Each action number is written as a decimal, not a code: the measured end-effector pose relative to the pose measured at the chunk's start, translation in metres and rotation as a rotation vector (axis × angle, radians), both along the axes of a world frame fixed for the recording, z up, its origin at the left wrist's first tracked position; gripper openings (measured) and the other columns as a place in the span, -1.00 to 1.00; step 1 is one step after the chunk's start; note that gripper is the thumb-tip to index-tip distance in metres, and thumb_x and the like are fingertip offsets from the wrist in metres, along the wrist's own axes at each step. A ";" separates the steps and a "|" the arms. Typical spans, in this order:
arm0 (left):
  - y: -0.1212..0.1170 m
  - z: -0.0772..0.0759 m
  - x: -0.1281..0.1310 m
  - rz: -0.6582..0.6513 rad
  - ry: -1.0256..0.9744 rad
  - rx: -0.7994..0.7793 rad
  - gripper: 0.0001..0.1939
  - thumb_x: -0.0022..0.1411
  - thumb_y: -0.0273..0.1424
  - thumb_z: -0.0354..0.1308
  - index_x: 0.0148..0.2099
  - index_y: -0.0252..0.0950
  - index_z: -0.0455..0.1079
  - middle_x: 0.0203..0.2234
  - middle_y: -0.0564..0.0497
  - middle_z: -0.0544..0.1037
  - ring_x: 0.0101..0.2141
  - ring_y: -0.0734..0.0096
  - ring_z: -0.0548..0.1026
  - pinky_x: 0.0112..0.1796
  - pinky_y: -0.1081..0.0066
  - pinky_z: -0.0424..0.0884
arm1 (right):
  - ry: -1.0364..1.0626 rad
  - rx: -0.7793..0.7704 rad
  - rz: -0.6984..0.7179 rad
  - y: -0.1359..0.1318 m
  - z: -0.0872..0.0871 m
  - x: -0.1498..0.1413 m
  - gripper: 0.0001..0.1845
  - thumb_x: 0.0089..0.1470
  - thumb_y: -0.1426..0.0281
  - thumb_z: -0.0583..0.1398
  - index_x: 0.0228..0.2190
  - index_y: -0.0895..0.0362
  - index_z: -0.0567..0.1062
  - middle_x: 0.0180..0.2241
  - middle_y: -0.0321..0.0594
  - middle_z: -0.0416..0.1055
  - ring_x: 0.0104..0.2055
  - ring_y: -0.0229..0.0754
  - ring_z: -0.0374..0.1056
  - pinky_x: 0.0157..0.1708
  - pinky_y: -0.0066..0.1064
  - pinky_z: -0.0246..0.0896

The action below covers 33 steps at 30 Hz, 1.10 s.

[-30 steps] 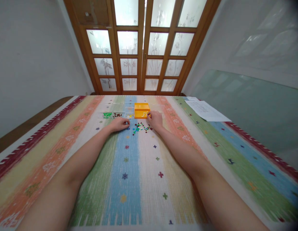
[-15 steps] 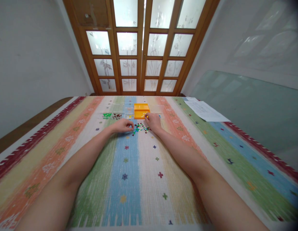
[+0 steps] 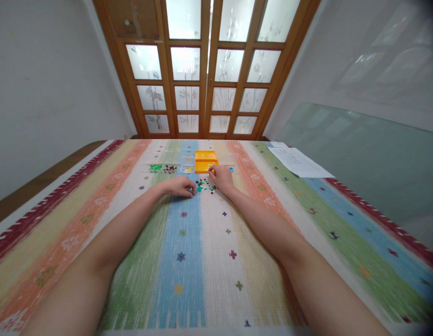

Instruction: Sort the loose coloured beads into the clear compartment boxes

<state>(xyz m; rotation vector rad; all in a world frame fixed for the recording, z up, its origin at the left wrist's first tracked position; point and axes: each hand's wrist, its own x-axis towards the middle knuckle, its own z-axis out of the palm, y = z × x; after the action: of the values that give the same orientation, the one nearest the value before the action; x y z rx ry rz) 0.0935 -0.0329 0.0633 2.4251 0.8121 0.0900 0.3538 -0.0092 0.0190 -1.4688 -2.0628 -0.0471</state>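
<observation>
A small heap of tiny coloured pieces point(image 3: 205, 185) lies on the striped tablecloth point(image 3: 188, 252), between my two hands. My left hand point(image 3: 179, 185) rests on the cloth at the heap's left edge, its fingers curled into a pinch at the pieces. My right hand point(image 3: 220, 177) is at the heap's right side, fingers pinched together near the front edge of an orange tray point(image 3: 206, 161). What each pinch holds is too small to make out. A row of clear compartments point(image 3: 169, 168) with green, dark red and yellow pieces stands left of the tray.
White sheets of paper point(image 3: 296, 161) lie at the far right of the table. A wooden door with frosted glass panes point(image 3: 206, 70) stands behind the table. A glass panel point(image 3: 359, 154) leans along the right wall.
My left hand has slid right and nearer, up to the heap. My right hand has shifted slightly left toward the tray's front edge.
</observation>
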 end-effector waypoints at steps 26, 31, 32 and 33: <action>0.055 -0.038 -0.099 0.808 -0.261 0.445 -0.62 0.31 -0.10 0.18 -0.06 -0.23 0.64 -0.49 0.04 0.53 -0.43 0.31 0.40 -0.38 0.39 0.16 | -0.184 -0.068 0.524 -0.029 -0.002 -0.071 -0.88 0.30 0.37 0.30 -0.17 0.10 0.66 -0.21 -0.15 0.55 -0.12 -0.10 0.37 -0.07 -0.32 0.15; 0.055 -0.040 -0.080 0.860 -0.109 0.500 -0.65 0.35 -0.15 0.18 0.01 -0.19 0.64 -0.38 -0.04 0.62 -0.35 0.21 0.52 -0.35 0.36 0.23 | -0.201 -0.093 0.491 -0.031 -0.007 -0.074 -0.87 0.31 0.38 0.28 -0.17 0.10 0.66 -0.21 -0.15 0.55 -0.13 -0.09 0.37 -0.09 -0.32 0.14; 0.054 -0.040 -0.079 0.878 -0.092 0.503 -0.63 0.36 -0.15 0.18 0.06 -0.18 0.63 -0.36 -0.05 0.63 -0.33 0.19 0.54 -0.33 0.36 0.25 | -0.197 -0.099 0.489 -0.031 -0.007 -0.074 -0.86 0.32 0.39 0.27 -0.17 0.10 0.66 -0.21 -0.15 0.54 -0.12 -0.09 0.37 -0.08 -0.33 0.14; 0.054 -0.040 -0.078 0.894 -0.080 0.507 -0.61 0.37 -0.14 0.18 0.11 -0.18 0.61 -0.34 -0.06 0.65 -0.30 0.17 0.56 -0.32 0.36 0.27 | -0.192 -0.105 0.490 -0.031 -0.007 -0.074 -0.86 0.32 0.39 0.27 -0.17 0.10 0.66 -0.21 -0.15 0.54 -0.12 -0.10 0.37 -0.08 -0.33 0.14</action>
<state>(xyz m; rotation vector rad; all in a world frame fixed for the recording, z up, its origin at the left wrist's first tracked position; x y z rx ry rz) 0.0155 0.0208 0.0233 2.2496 1.9559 0.8048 0.2800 -0.0399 0.0121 -1.0086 -2.5633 0.1213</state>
